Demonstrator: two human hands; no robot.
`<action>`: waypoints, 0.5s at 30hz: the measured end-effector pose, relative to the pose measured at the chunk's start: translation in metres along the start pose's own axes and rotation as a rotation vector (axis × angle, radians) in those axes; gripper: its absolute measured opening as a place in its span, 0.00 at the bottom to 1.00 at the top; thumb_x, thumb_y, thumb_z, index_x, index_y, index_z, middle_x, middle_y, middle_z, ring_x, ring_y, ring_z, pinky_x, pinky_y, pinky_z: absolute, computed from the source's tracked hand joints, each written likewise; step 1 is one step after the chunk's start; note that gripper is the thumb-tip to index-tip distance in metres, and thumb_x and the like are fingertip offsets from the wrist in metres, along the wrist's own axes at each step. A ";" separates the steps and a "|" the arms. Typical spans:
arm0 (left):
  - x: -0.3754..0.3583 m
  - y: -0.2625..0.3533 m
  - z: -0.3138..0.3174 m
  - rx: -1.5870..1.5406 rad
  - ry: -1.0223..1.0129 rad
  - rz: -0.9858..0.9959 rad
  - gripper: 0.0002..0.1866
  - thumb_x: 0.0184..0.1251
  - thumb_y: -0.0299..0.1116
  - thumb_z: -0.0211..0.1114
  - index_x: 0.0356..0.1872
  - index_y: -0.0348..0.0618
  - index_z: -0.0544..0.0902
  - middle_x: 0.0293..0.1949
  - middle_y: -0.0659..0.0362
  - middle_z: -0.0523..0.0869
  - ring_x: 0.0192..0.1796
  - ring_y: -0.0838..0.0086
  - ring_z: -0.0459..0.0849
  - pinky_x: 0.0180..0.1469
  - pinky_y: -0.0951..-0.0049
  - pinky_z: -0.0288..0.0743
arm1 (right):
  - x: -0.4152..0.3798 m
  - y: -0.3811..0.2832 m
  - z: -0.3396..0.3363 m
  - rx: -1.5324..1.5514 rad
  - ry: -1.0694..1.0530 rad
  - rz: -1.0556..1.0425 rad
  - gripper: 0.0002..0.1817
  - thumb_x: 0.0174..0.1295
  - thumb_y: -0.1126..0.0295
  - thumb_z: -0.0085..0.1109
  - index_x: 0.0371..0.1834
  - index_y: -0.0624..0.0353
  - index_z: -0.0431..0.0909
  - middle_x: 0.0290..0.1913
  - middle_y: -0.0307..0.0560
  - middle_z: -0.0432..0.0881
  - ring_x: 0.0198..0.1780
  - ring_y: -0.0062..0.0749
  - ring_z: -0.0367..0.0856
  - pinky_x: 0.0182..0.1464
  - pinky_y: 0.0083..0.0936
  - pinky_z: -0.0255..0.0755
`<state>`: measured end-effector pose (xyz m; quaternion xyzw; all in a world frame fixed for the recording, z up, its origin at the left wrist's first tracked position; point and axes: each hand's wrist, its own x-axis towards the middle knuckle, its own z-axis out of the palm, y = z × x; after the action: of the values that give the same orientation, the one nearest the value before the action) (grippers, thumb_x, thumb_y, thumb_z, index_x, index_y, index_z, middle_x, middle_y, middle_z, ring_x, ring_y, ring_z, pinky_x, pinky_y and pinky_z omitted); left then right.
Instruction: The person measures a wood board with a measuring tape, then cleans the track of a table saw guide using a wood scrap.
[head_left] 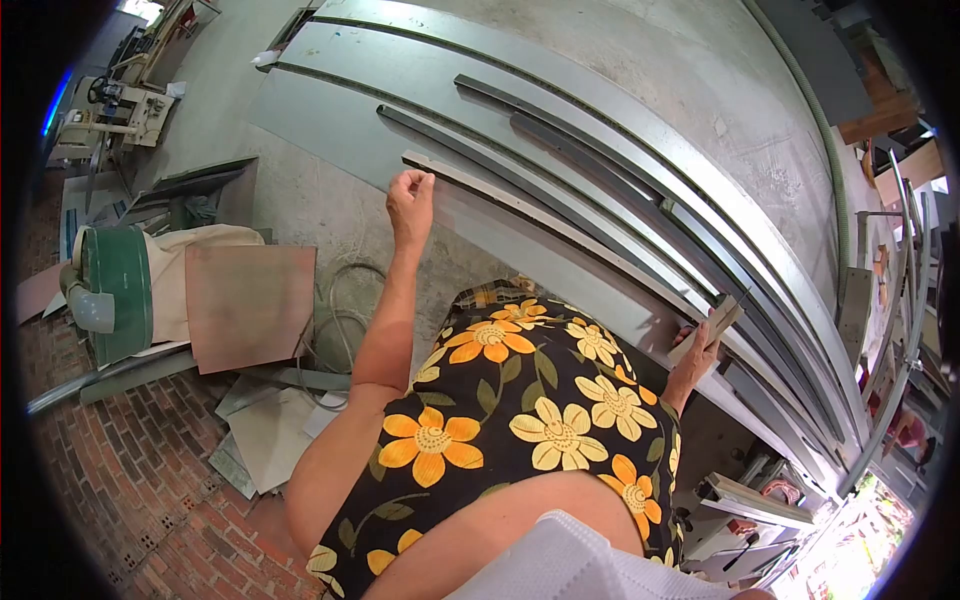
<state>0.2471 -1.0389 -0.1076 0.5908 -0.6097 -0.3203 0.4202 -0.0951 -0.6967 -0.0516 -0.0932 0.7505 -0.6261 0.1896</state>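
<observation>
My left hand [408, 205] is closed in a pinch at the near edge of a long, pale grey strip [520, 207], close to its far-left end. What lies between those fingertips, if anything, is too small to make out. My right hand [697, 360] grips a flat, pale block [712, 328] near the other end of the strip. A thin dark point sticks out beyond the block. Beside the strip, dark metal bars [450, 142] lie lengthwise on long grey metal panels [340, 110].
To the left are a green-and-cream machine part [120, 295], a brownish square sheet [250, 310] and a coiled cable [335, 315]. Flat offcuts [275, 425] lie on the brick floor [180, 500]. Metal rods [908, 300] stand at the right. A workshop machine [125, 110] is at the back left.
</observation>
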 end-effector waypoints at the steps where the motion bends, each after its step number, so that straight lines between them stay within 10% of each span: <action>1: -0.007 0.005 0.002 0.008 -0.015 0.037 0.11 0.64 0.35 0.67 0.33 0.36 0.81 0.32 0.57 0.81 0.34 0.69 0.79 0.41 0.67 0.74 | 0.000 0.000 0.000 -0.003 0.000 -0.003 0.22 0.72 0.61 0.53 0.65 0.59 0.71 0.24 0.40 0.76 0.23 0.17 0.71 0.26 0.16 0.65; 15: 0.028 0.006 -0.007 -0.015 0.057 -0.239 0.14 0.62 0.39 0.69 0.31 0.35 0.84 0.24 0.62 0.83 0.28 0.78 0.78 0.33 0.74 0.72 | -0.003 -0.005 0.003 -0.005 0.001 -0.008 0.22 0.72 0.61 0.54 0.64 0.59 0.71 0.25 0.39 0.76 0.22 0.17 0.71 0.25 0.15 0.64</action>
<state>0.2522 -1.0653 -0.0952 0.6650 -0.5203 -0.3556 0.4007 -0.0916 -0.6991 -0.0468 -0.0964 0.7518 -0.6250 0.1865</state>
